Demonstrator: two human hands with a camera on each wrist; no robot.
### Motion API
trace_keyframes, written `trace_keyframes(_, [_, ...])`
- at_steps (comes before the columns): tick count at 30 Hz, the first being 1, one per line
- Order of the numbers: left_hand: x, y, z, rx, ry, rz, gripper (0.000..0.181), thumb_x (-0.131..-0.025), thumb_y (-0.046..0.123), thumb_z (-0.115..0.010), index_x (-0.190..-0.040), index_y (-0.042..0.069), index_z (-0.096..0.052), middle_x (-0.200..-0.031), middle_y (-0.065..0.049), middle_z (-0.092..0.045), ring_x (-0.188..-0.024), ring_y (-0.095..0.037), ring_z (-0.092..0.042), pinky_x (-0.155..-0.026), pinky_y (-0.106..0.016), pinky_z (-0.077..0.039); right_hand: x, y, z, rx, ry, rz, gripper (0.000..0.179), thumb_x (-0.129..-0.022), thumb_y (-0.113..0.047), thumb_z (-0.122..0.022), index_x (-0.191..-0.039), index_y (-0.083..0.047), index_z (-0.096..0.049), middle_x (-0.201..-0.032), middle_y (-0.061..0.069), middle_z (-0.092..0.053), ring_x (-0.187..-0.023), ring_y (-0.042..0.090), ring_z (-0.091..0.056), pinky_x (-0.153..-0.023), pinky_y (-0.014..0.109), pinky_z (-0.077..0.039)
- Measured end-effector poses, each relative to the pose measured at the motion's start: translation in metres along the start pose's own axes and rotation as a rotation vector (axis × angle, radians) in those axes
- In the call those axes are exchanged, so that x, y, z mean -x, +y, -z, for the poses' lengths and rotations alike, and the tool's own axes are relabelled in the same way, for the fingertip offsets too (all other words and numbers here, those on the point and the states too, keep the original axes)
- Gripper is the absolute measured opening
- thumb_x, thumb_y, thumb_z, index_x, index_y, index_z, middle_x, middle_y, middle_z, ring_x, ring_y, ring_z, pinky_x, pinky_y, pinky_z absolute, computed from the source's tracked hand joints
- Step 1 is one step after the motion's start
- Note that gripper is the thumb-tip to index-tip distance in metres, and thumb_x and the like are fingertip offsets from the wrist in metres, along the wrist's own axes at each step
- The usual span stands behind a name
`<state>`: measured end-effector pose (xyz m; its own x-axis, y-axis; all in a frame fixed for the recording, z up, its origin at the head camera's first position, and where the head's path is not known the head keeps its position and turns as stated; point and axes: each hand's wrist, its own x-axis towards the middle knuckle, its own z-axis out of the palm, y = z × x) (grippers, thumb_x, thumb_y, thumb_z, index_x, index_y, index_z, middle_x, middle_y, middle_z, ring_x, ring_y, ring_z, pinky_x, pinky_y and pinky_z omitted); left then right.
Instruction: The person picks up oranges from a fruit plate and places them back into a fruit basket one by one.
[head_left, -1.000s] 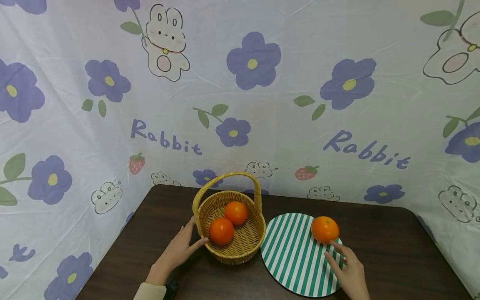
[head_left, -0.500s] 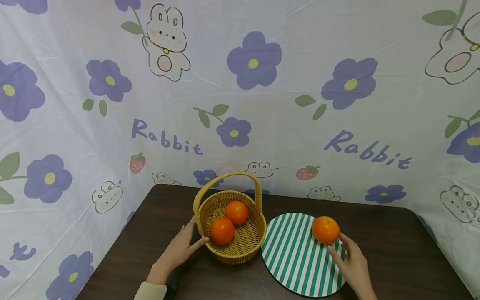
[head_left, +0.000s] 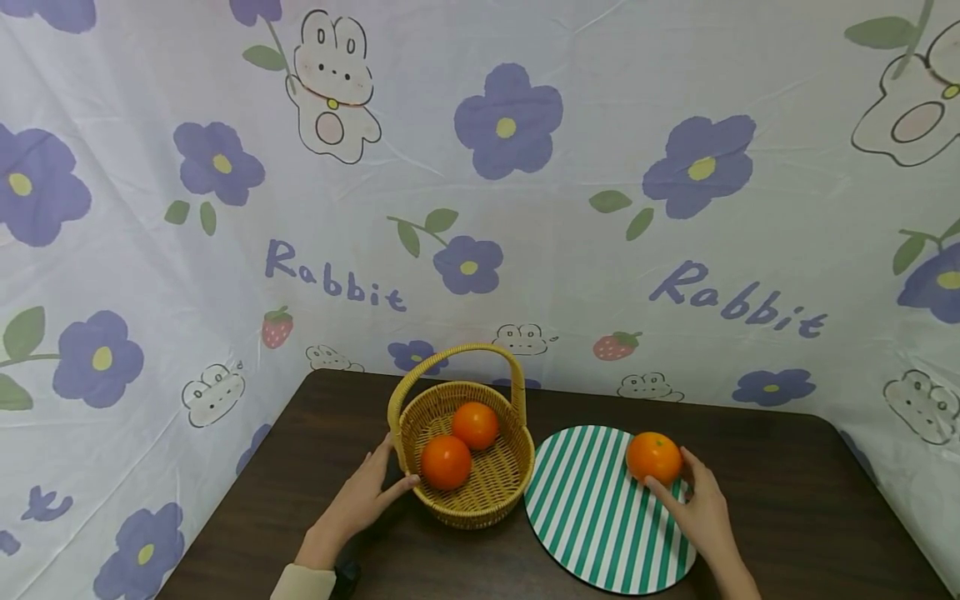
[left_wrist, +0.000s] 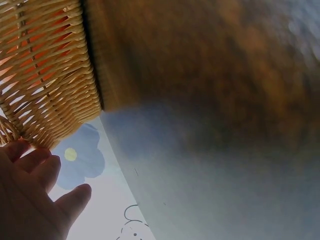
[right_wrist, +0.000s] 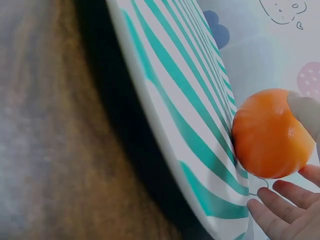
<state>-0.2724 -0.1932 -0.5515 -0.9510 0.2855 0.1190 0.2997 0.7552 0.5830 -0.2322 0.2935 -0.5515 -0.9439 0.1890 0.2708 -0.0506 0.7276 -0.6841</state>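
Observation:
A yellow wicker basket (head_left: 491,487) with a tall arched handle holds an orange (head_left: 446,462) at the front and another orange (head_left: 475,426) behind it. My left hand (head_left: 358,498) rests against the basket's left side, thumb at the near rim. In the left wrist view, the fingertips (left_wrist: 42,160) touch the woven wall, and the thumb stands apart. A third orange (head_left: 652,457) sits near the far right edge of a round green-and-white striped board (head_left: 592,517). My right hand (head_left: 703,510) holds this orange between thumb and index finger; its other fingers spread below in the right wrist view.
Everything stands on a dark brown wooden table (head_left: 810,508), with the basket just left of the striped board. Behind the table hangs a white cloth (head_left: 570,250) printed with purple flowers and rabbits.
My right hand has shifted from the near side of the third orange to its right, and thumb and index finger now close around it. The left hand stays at the basket.

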Motion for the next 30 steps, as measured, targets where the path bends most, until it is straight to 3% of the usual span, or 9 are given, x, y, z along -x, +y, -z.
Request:
trace_keyframes(11, [0.0,-0.002,-0.001,-0.006,0.009,-0.002,0.09,-0.085,0.064,-0.048,-0.151,0.019,-0.007,-0.155,-0.005,-0.012,-0.141,-0.023,-0.02,-0.114,-0.052,-0.014,-0.011,0.002,-0.001,-0.042,-0.053,-0.025,0.085,-0.087,-0.04,-0.063,-0.144,0.005,-0.02,-0.135,0.032,-0.032,-0.117,0.047,-0.043,-0.092,0.056,-0.044])
trace_keyframes(17, [-0.001,-0.002,-0.001,-0.007,0.018,-0.008,0.088,-0.086,0.061,-0.05,-0.151,0.02,-0.007,-0.155,-0.004,-0.012,-0.14,-0.023,-0.021,-0.113,-0.053,-0.014,-0.014,-0.001,-0.001,-0.026,-0.052,-0.007,0.084,-0.087,-0.038,-0.064,-0.144,0.005,-0.021,-0.133,0.033,-0.034,-0.11,0.047,-0.047,-0.089,0.056,-0.046])
trace_keyframes(24, [-0.001,-0.002,-0.001,0.003,0.03,-0.007,0.089,-0.085,0.061,-0.051,-0.151,0.02,-0.007,-0.155,-0.004,-0.014,-0.14,-0.023,-0.022,-0.113,-0.053,-0.014,-0.017,-0.002,-0.002,-0.024,-0.1,-0.05,0.085,-0.087,-0.044,-0.061,-0.145,0.004,-0.02,-0.132,0.034,-0.033,-0.115,0.048,-0.044,-0.093,0.057,-0.043])
trace_keyframes(30, [-0.001,-0.002,-0.003,0.009,0.049,-0.019,0.087,-0.086,0.057,-0.054,-0.151,0.019,-0.01,-0.154,-0.007,-0.016,-0.139,-0.026,-0.023,-0.113,-0.054,-0.015,-0.017,-0.004,-0.004,-0.014,-0.077,-0.034,0.083,-0.086,-0.044,-0.062,-0.143,0.005,-0.026,-0.128,0.033,-0.037,-0.112,0.047,-0.046,-0.091,0.057,-0.045])
